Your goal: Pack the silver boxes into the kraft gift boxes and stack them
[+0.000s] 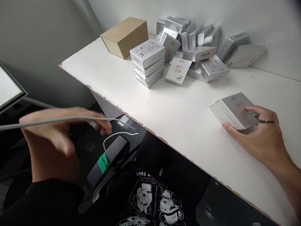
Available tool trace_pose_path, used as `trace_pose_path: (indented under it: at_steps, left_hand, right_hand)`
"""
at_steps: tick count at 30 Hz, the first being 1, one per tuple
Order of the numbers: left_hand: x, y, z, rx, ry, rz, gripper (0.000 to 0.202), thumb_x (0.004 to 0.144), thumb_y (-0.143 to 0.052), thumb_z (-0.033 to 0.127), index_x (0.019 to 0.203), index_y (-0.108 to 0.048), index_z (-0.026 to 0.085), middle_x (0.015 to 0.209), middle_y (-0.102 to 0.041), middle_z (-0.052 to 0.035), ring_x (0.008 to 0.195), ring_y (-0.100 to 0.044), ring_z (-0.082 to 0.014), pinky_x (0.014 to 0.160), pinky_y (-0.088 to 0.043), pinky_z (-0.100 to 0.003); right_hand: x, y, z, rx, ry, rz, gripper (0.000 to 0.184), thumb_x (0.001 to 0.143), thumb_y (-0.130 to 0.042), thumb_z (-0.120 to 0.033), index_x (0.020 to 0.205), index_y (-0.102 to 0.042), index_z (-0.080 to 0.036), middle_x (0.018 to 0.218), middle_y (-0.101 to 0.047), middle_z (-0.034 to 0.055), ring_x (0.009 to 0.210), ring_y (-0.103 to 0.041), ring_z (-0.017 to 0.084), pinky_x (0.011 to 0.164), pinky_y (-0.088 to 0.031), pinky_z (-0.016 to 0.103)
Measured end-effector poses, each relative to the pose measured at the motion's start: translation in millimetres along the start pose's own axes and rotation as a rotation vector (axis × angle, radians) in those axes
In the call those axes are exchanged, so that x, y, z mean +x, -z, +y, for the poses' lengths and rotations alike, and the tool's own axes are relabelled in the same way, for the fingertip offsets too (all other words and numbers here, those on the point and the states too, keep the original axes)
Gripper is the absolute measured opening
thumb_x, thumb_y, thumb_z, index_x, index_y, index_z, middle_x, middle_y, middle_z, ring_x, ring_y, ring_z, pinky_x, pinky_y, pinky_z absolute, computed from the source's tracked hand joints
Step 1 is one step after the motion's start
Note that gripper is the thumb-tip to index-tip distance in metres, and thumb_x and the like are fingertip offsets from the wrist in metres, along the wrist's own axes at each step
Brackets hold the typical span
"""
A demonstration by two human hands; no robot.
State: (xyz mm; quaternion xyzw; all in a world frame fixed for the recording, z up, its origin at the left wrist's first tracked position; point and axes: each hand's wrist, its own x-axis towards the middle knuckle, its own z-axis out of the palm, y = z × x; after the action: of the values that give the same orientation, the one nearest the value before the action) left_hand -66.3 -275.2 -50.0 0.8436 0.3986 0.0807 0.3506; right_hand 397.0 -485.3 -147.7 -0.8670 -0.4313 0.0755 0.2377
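Note:
On the right of the table, my right hand (268,138) grips a silver cardboard box (235,110). Its thumb lies along the near lower edge and its fingers reach over the printed top; the box is slightly tilted. My left hand (63,125) is in the air past the table's left edge, somewhat blurred. Its thumb hangs apart from the stretched fingers, and I see no box in it. A white cable (70,118) runs across this hand in the view. A small pale patch shows by the fingers, too unclear to name.
A neat stack of silver boxes (148,64) stands on the white table (178,119). Behind it are a brown carton (127,33) and a loose heap of similar boxes (178,69) by the wall. Below the chipped edge lies a grey device with green tape (103,163).

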Motion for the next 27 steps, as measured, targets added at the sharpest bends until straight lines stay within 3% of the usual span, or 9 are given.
trace_pose_path:
  at_steps: [2, 4, 6, 8, 11, 14, 17, 21, 27]
  left_hand:
    - [19.8, 8.3, -18.4, -0.023, -0.022, 0.139, 0.078, 0.067, -0.065, 0.094, 0.085, -0.068, 0.017, 0.078, -0.070, 0.0002, 0.083, -0.071, -0.0224, 0.083, -0.059, -0.048]
    - [52.9, 4.1, -29.3, -0.009, 0.014, 0.503, 0.062, 0.087, -0.063, 0.077, 0.095, -0.060, 0.016, 0.092, -0.068, -0.0010, 0.091, -0.067, -0.0205, 0.095, -0.057, -0.053]
    - [93.3, -6.8, -29.9, 0.022, 0.059, 0.710, 0.053, 0.098, -0.060, 0.064, 0.111, -0.052, 0.013, 0.113, -0.064, -0.0071, 0.104, -0.064, -0.0218, 0.102, -0.054, -0.056]
    - [132.0, -17.9, -22.0, 0.037, 0.071, 0.706, 0.061, 0.092, -0.073, 0.058, 0.121, -0.046, 0.010, 0.128, -0.058, -0.0133, 0.113, -0.061, -0.0243, 0.101, -0.055, -0.054]
    - [174.4, -28.1, -6.5, 0.082, 0.022, 0.616, 0.086, 0.073, -0.094, 0.052, 0.130, -0.042, 0.014, 0.143, -0.047, -0.0166, 0.130, -0.054, -0.0328, 0.108, -0.052, -0.053]
    - [196.6, -31.6, -0.3, 0.158, -0.095, 0.542, 0.105, 0.059, -0.101, 0.050, 0.136, -0.038, 0.018, 0.145, -0.042, -0.0159, 0.142, -0.044, -0.0424, 0.116, -0.044, -0.059]
    - [203.0, -34.3, -3.8, 0.192, -0.136, 0.506, 0.108, 0.054, -0.102, 0.043, 0.137, -0.039, 0.017, 0.139, -0.044, -0.0153, 0.135, -0.050, -0.0468, 0.105, -0.048, -0.066]
    - [196.4, -45.9, -12.2, 0.160, -0.085, 0.497, 0.091, 0.065, -0.096, 0.035, 0.139, -0.045, 0.021, 0.129, -0.056, -0.0136, 0.121, -0.060, -0.0413, 0.098, -0.053, -0.061]
    - [187.7, -73.6, -25.9, 0.181, -0.188, 0.558, 0.125, 0.058, -0.100, 0.030, 0.159, -0.028, 0.026, 0.154, -0.042, -0.0207, 0.140, -0.047, -0.0459, 0.110, -0.049, -0.060]
  right_hand:
    - [0.3, 0.2, 2.4, 0.000, 0.007, -0.004, 0.072, 0.072, -0.081, -0.057, 0.136, -0.054, -0.037, 0.146, -0.053, 0.0120, 0.128, -0.060, 0.037, 0.093, -0.056, 0.050]
    - [-0.1, 0.7, 3.2, 0.016, 0.008, -0.019, 0.070, 0.073, -0.079, -0.059, 0.135, -0.053, -0.037, 0.147, -0.051, 0.0120, 0.128, -0.060, 0.038, 0.093, -0.057, 0.051]
    - [-0.9, 0.6, 3.6, 0.029, 0.015, -0.066, 0.073, 0.074, -0.078, -0.061, 0.137, -0.049, -0.037, 0.151, -0.046, 0.0132, 0.135, -0.055, 0.039, 0.096, -0.057, 0.052]
    - [-2.9, 0.8, 5.1, 0.041, 0.060, -0.076, 0.082, 0.072, -0.080, -0.063, 0.140, -0.043, -0.036, 0.155, -0.039, 0.0148, 0.145, -0.046, 0.039, 0.101, -0.056, 0.052]
    - [-10.0, 5.2, 10.9, 0.065, 0.166, 0.017, 0.095, 0.070, -0.081, -0.064, 0.146, -0.031, -0.038, 0.161, -0.028, 0.0150, 0.155, -0.032, 0.037, 0.110, -0.052, 0.053]
    - [-21.5, 14.4, 18.3, 0.090, 0.135, 0.102, 0.093, 0.069, -0.080, -0.066, 0.145, -0.032, -0.040, 0.160, -0.032, 0.0134, 0.154, -0.035, 0.038, 0.117, -0.048, 0.056]
    - [-34.4, 21.9, 23.1, 0.159, -0.023, 0.080, 0.090, 0.067, -0.078, -0.070, 0.140, -0.036, -0.041, 0.156, -0.038, 0.0138, 0.148, -0.046, 0.040, 0.118, -0.047, 0.058]
    - [-47.3, 21.0, 28.5, 0.183, -0.106, 0.031, 0.088, 0.064, -0.077, -0.076, 0.136, -0.037, -0.045, 0.154, -0.045, 0.0113, 0.147, -0.047, 0.040, 0.116, -0.049, 0.063]
    - [-43.5, 10.3, 25.4, 0.180, -0.131, -0.035, 0.088, 0.068, -0.075, -0.077, 0.138, -0.035, -0.044, 0.155, -0.044, 0.0101, 0.147, -0.047, 0.040, 0.114, -0.051, 0.060]
